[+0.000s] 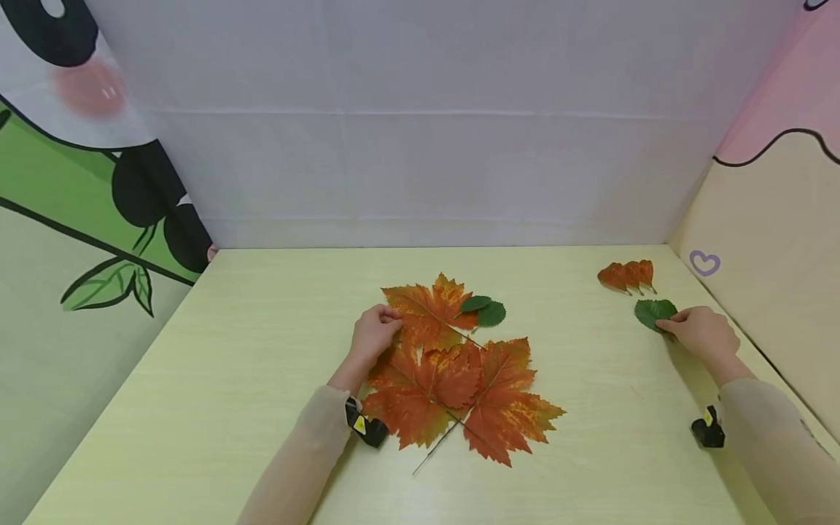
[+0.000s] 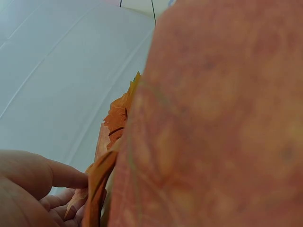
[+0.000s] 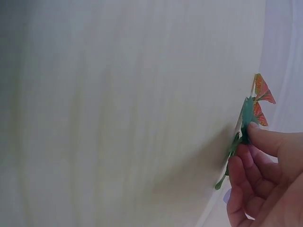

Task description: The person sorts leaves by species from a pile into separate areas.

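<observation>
My left hand [image 1: 374, 334] pinches the left edge of an orange maple leaf [image 1: 426, 310] between thumb and fingers. In the left wrist view, a blurred orange leaf [image 2: 213, 118] fills the right side, near the camera. Below the held leaf, other large maple leaves [image 1: 508, 394] overlap, their stems crossing. Two small green leaves [image 1: 492, 314] lie on the right side of the upper maple leaf. At the right of the table, my right hand [image 1: 710, 337] pinches a green leaf [image 1: 650, 312] by its edge. Its thumb and fingers show on that leaf [image 3: 247, 116] in the right wrist view.
Three small orange-brown leaves [image 1: 626, 276] lie in a row beyond my right hand. The pale table [image 1: 262, 350] meets a white cloth wall [image 1: 426, 160] at the back. Printed panels stand along the left and right [image 1: 774, 262] sides.
</observation>
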Demonstrator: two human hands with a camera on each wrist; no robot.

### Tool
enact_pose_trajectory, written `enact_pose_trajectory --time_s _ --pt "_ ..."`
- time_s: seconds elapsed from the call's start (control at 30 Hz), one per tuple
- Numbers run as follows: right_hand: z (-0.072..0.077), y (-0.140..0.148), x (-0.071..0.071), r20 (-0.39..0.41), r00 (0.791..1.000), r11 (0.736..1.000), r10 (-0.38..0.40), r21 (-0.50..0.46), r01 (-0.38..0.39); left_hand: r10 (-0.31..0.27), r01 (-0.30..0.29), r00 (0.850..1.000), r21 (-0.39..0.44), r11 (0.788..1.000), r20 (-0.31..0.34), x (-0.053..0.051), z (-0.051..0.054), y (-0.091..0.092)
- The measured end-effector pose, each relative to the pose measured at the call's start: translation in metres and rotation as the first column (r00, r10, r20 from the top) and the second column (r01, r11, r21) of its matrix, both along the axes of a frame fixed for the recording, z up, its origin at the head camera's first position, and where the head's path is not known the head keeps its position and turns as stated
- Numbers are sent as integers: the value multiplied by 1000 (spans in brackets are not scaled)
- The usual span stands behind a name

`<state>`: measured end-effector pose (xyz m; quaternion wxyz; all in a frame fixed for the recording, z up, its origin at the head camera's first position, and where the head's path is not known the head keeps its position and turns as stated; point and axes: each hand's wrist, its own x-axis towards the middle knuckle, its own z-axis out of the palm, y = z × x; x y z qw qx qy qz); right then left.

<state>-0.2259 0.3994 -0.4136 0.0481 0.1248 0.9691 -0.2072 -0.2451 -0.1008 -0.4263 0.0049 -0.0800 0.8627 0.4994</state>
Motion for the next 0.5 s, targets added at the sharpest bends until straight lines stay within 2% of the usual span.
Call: enact_pose_trajectory --time_s 0.27,0.5 --pt "1 -2 3 -16 999 1000 -31 2 31 1 -1 1000 -13 1000 -10 -1 0 1" --pt "3 -18 1 -67 997 999 36 31 -34 1 -1 1000 -9 1000 0 0 0 -1"
